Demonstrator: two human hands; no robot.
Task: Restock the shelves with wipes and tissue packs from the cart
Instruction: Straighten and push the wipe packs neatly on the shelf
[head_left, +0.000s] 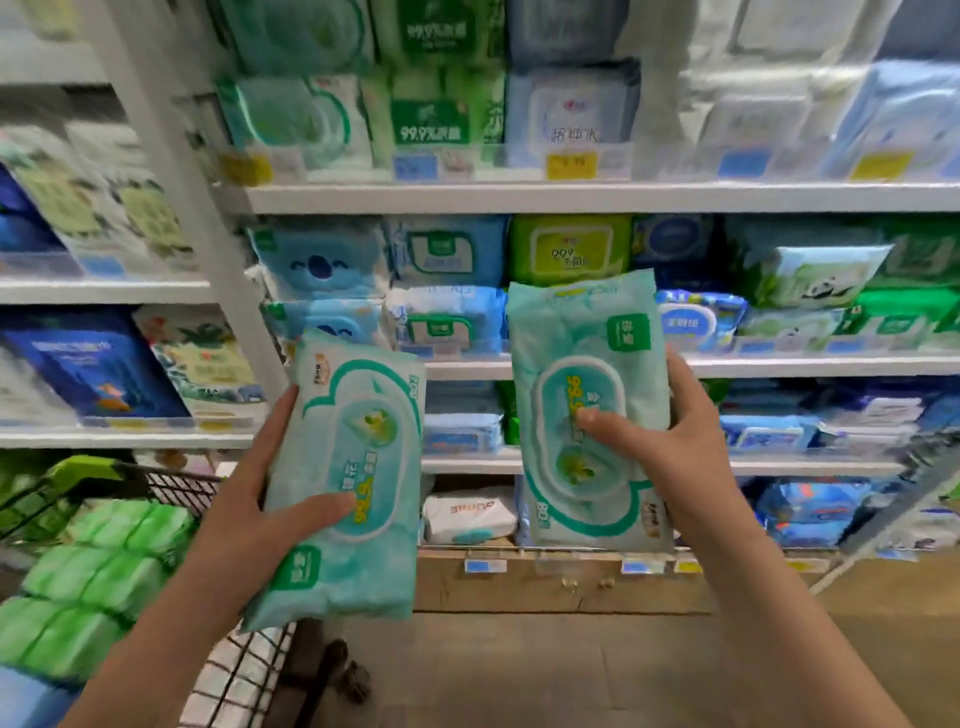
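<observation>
**Mint-green film, a pack in each grip**

Left grip (260, 478) is clamped on a soft wipes pack (358, 457), thumb across the glossy front, fingers behind. Right grip (675, 447) pinches the twin pack (576, 364) the same way, higher up and turned end for end. Both are pillowy pouches with an oval flip-lid, faces towards the person, likely to match the label to the shelves (571, 198) ahead. Neither is placed yet. At left, the wire cart (176, 486) carries bright green tissue bundles (104, 566).

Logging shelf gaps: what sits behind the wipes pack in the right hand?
The wipes pack in the right hand fronts the shelves; a lime-green pack shows above it. Stock directly behind it is covered.
</observation>
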